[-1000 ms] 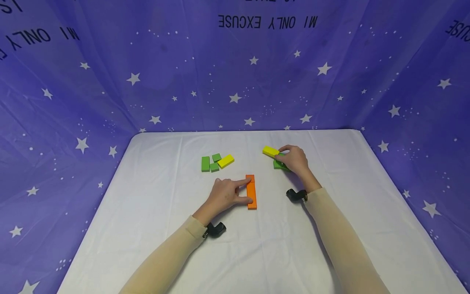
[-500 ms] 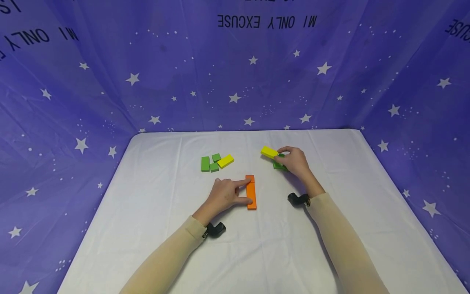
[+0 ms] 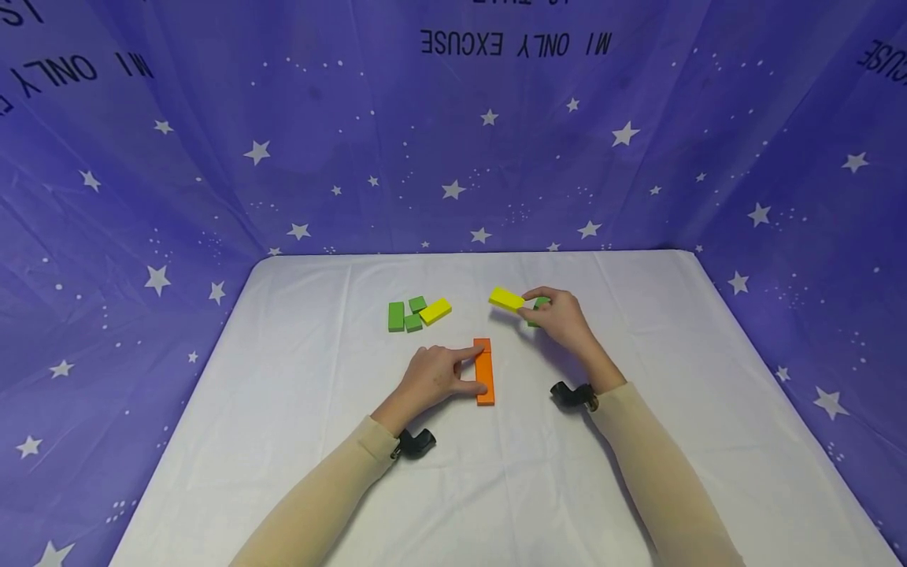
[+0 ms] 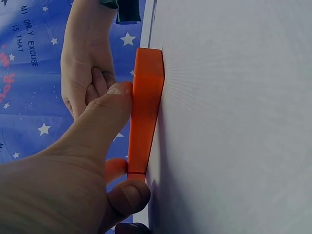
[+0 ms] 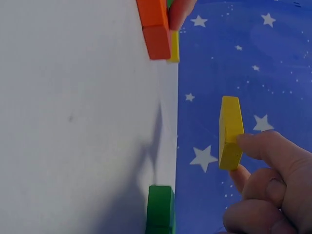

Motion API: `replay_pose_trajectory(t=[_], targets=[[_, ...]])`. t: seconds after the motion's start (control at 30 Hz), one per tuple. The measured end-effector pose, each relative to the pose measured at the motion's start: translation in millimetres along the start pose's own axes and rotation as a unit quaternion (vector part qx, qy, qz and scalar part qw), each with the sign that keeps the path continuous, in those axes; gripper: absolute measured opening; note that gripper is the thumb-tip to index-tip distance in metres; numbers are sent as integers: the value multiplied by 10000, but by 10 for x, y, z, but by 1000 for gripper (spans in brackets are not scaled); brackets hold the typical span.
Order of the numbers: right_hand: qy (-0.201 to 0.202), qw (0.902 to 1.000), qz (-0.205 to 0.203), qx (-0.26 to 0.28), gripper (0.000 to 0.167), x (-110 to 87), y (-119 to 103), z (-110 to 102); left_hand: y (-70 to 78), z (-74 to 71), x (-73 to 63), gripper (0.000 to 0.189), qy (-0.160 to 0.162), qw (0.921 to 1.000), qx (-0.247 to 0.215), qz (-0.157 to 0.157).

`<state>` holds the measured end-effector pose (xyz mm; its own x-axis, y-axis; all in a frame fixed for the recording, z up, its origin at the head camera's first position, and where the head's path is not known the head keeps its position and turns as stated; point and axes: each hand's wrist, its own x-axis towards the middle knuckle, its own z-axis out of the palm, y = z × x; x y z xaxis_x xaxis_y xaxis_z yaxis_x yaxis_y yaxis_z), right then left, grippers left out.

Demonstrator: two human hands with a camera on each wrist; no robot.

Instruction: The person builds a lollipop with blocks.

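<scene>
Two hands at work among small coloured blocks on a white-covered desk (image 3: 638, 315). The left hand (image 3: 435, 372) extends its thumb and forefinger, spread apart, onto the upper face of an orange row, the thumb near the closer end and the forefinger near the far end. The row consists of a long orange block (image 3: 485, 374) and a short orange block (image 3: 482, 343), set end to end and touching, with a thin seam between them; it lies flat, pointing away from the person.

The right hand (image 3: 563, 316) pinches one end of a raised yellow block (image 3: 506, 299) between thumb and fingers. The block is clear of the desk, its free end directed toward the left; the right wrist view shows a shadow on the cloth. Green material (image 5: 160, 207) rests on the desk beside the right hand, partly hidden by it in the head view; the number of pieces cannot be told.

To the left, beyond the left hand, lies a group of four: an oblong green block (image 3: 396, 316), a far green square (image 3: 418, 304), a near green square (image 3: 413, 323) and a slanting yellow block (image 3: 435, 311). Behind the desk hangs a purple-blue curtain (image 3: 397, 102) with white stars and inverted lettering.
</scene>
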<state>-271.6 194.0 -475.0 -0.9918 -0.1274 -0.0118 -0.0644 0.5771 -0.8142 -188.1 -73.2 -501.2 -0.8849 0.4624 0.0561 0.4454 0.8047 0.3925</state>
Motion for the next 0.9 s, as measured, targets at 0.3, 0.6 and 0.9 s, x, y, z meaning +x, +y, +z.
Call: replay_pose_trajectory(t=[0.3, 0.6, 0.9], targets=[[-354, 9988, -296, 166, 33, -64, -30, 107, 17, -11, -12, 76, 23, 10000, -25, 22], [-641, 9968, -470, 131, 30, -88, -44, 223, 26, -16, -10, 77, 30, 9999, -99, 47], [-933, 9943, -470, -214, 31, -121, -50, 303, 25, -5, -19, 76, 131, 9997, -99, 156]])
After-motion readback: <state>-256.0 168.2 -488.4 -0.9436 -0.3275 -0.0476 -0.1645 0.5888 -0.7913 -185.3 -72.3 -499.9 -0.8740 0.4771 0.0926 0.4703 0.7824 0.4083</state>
